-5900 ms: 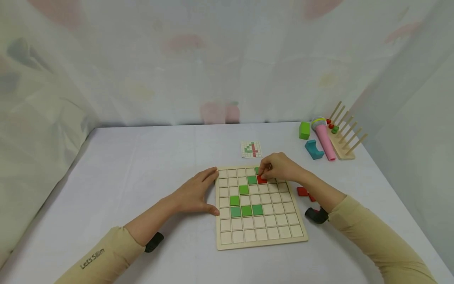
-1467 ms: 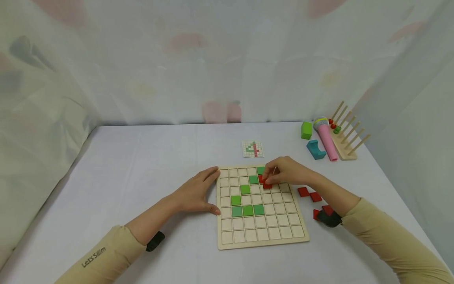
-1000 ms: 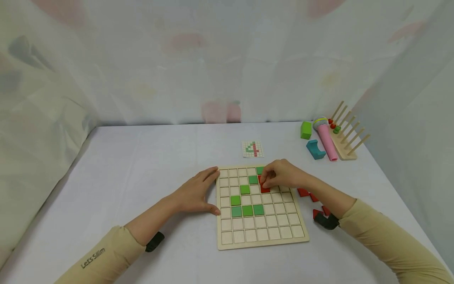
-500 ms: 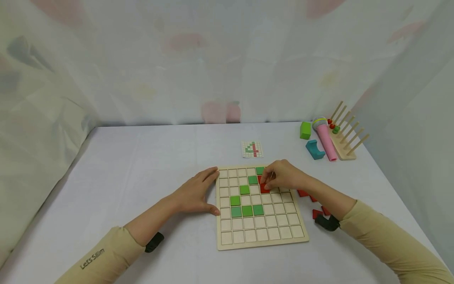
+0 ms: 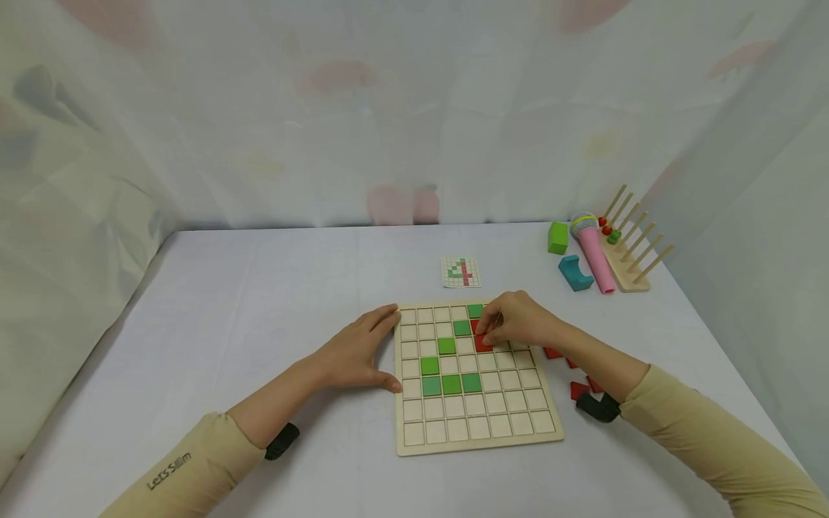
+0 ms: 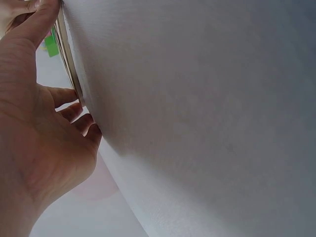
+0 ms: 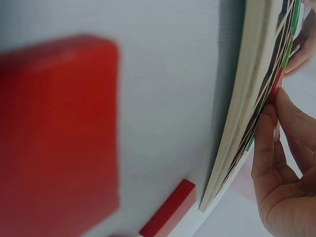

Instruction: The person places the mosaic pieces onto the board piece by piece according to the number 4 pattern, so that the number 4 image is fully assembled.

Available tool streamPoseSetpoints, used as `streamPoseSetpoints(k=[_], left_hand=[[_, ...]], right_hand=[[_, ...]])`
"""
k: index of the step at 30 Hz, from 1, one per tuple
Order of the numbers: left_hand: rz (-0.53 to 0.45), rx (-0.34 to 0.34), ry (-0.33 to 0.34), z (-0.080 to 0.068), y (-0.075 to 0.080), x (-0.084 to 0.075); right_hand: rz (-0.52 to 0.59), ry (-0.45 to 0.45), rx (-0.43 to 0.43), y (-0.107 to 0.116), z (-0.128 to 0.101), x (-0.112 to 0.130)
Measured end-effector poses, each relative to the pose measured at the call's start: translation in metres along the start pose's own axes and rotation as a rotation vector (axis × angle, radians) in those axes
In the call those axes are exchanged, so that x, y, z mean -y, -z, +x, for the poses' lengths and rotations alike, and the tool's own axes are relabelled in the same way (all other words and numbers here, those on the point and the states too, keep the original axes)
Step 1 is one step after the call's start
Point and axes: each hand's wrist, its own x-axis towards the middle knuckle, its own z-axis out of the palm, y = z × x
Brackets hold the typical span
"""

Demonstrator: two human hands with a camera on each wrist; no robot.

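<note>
A square wooden grid board (image 5: 479, 446) lies on the white table with several green tiles (image 5: 451, 384) in its cells. My right hand (image 5: 518, 319) is over its upper right part, thumb and fingertips pinching a red tile (image 5: 483, 344) at a third-row cell. Just above that, another red tile (image 5: 476, 327) is partly hidden by the fingers. In the right wrist view the pinched red tile (image 7: 276, 86) sits at the board's surface. My left hand (image 5: 356, 352) rests with spread fingers and thumb against the board's left edge, also seen in the left wrist view.
Several loose red tiles (image 5: 579, 391) lie right of the board, partly under the right forearm. A pattern card (image 5: 460, 273) is behind the board. At back right are a green block (image 5: 558, 237), a teal curved block (image 5: 575, 273), a pink toy microphone (image 5: 596, 259) and a peg stand (image 5: 631, 277).
Since the oldest frame, the right hand has moved from the second-row red tile to a red tile one row nearer. That tile shifted slightly left into its cell. The left hand has stayed put.
</note>
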Motion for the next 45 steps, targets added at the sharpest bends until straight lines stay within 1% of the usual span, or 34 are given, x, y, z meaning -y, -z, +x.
streamPoseSetpoints(k=[6, 13, 18, 23, 28, 34, 38, 45], left_hand=[[0.001, -0.002, -0.003, 0.001, -0.002, 0.001], [-0.008, -0.002, -0.004, 0.001, 0.0, -0.001], [-0.002, 0.0, -0.004, 0.001, 0.0, -0.002], [0.004, 0.004, 0.004, 0.001, 0.0, -0.001], [0.003, 0.002, 0.003, 0.001, 0.0, 0.0], [0.001, 0.002, 0.003, 0.001, 0.0, 0.0], [0.0, 0.003, 0.005, 0.001, 0.0, 0.0], [-0.005, 0.001, 0.003, 0.0, 0.0, -0.001]], right_hand=[[-0.008, -0.004, 0.004, 0.0, 0.001, -0.001], [-0.005, -0.015, 0.005, 0.0, 0.0, 0.001], [0.001, -0.039, -0.005, 0.003, -0.003, -0.001], [-0.008, -0.066, -0.03, 0.01, -0.008, -0.009], [-0.032, -0.077, -0.04, 0.019, -0.015, -0.023], [-0.013, -0.088, -0.058, 0.032, -0.027, -0.038], [-0.015, -0.082, -0.023, 0.041, -0.036, -0.045], [-0.022, -0.111, 0.087, 0.049, -0.048, -0.055]])
